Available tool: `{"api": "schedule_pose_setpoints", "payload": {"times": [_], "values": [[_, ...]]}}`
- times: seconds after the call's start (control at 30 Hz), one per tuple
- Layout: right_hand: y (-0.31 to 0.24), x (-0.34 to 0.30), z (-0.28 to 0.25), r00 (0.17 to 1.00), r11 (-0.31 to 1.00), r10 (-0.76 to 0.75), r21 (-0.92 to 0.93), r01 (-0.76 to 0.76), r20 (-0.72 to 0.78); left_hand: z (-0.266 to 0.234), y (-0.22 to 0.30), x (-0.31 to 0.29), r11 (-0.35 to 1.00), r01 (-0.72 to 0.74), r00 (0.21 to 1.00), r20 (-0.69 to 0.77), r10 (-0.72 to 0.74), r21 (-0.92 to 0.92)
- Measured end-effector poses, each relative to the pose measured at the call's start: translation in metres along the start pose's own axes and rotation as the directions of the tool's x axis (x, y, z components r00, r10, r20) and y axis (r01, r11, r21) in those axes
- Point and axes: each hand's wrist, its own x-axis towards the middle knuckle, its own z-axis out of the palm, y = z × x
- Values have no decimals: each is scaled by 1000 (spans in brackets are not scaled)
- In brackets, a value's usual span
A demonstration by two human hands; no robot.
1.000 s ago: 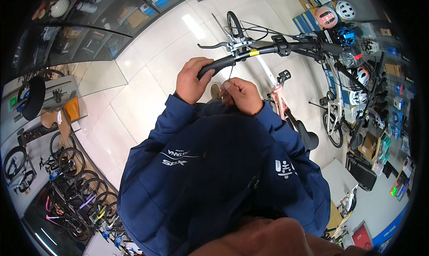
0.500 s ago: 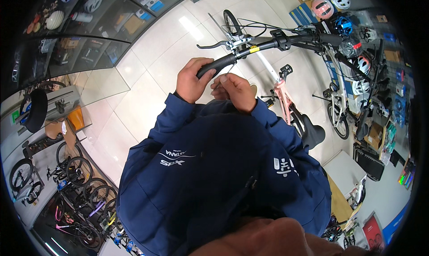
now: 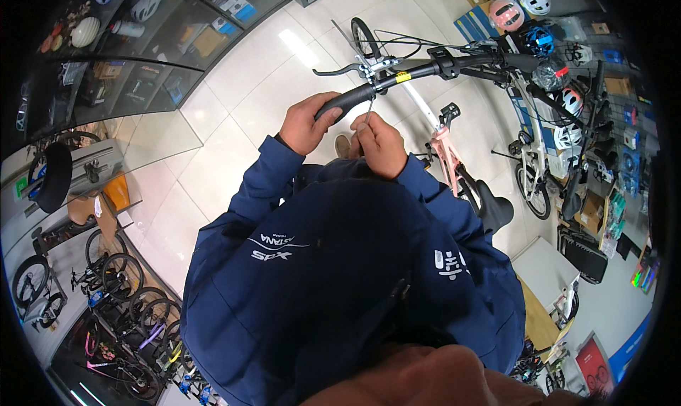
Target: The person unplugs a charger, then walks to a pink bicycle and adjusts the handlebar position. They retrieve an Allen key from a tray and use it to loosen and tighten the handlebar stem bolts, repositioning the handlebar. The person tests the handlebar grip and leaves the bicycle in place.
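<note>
My left hand [image 3: 308, 124] is wrapped round the end of the black handlebar grip [image 3: 352, 102]. My right hand [image 3: 383, 148] is closed, pinching a thin metal rod [image 3: 369, 109] that looks like a hex key. The rod's upper end meets the underside of the brake lever clamp, just inboard of the grip; whether it sits in a bolt is too small to tell. From that clamp the brake lever [image 3: 336, 72] points left. The handlebar [image 3: 418, 72] belongs to a bicycle with a white and pink frame [image 3: 446, 153].
Glass display cases [image 3: 135, 73] with helmets and boxes line the left. To the right stands another pale bicycle [image 3: 533, 158], beside shelves of helmets including a pink helmet [image 3: 506, 14]. The bicycle's black saddle [image 3: 494, 207] is near my right arm. A shoe [image 3: 343, 146] shows on the tiled floor.
My right hand has shifted slightly right and away from the left hand, and its rod now stands more upright. My left hand keeps its hold on the grip. More of the shoe shows between them.
</note>
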Motion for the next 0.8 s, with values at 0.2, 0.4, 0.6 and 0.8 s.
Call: {"api": "schedule_pose_setpoints", "payload": {"times": [0.2,0.4,0.6,0.8], "values": [[-32,1,-60,989,854,-37,-509,106,144,-8,-2,6,996,-68,996,49,71,-61],[-83,41,-123,870,287,-296,-832,475,395,-8,2,10,985,-122,991,63,115,126],[-103,83,-131,738,-102,-373,-816,570,562,15,26,16,849,-76,994,-26,105,523],[-105,93,-129,714,-143,-405,-811,568,571,27,36,31,702,-9,996,-52,66,712]]}}
